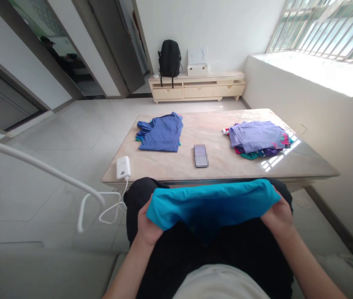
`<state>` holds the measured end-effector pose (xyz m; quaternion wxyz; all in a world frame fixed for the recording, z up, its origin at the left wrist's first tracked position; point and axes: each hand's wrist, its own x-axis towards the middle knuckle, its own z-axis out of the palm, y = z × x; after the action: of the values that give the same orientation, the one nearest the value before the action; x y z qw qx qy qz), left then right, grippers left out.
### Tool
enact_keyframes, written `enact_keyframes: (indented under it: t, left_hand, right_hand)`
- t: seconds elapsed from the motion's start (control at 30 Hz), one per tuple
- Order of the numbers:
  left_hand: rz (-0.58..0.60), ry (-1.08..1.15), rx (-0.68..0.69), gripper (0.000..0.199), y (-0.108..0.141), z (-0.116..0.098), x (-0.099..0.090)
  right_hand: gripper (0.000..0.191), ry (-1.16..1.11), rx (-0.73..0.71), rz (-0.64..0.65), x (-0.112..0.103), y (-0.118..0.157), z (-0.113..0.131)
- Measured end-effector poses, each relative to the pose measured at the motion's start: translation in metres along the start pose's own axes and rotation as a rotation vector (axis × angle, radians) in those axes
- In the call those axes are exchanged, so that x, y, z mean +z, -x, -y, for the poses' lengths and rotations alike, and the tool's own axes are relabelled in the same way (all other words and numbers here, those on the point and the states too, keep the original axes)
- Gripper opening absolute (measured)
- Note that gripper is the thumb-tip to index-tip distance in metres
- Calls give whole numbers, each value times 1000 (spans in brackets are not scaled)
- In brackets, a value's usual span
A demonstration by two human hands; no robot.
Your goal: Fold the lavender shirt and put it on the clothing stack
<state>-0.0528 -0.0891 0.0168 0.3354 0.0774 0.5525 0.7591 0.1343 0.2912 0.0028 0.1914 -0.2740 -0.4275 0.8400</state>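
A turquoise garment (226, 197), darker blue along its lower middle, is stretched between my hands above my lap. My left hand (149, 224) grips its left end, and my right hand (278, 214) grips the right end. Fingers of both hands are partly hidden by the cloth. Beyond it, on the marble-topped table (213, 128), a pile of blue clothes (164, 133) lies to the left. On the table's right side rests a pile of clothes with a lilac shirt on top (257, 137).
Between the piles lies a phone (200, 155) with a blurred screen. A white power bank (123, 167) sits at the table's left corner, its white cable (112, 207) hanging down. A black backpack (169, 60) stands on the low cabinet (198, 89). Through a doorway, a person (53, 50) is visible.
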Motion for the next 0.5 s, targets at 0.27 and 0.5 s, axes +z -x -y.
enact_keyframes:
  t: [0.27,0.5]
  left_hand:
    - [81,530,-250,31,0,-7,33]
    - [-249,644,-134,23,-27,-14,41]
  right_hand:
    - [8,-322,205,197,24,12,11]
    - [7,-586,236,10,45,-2,5]
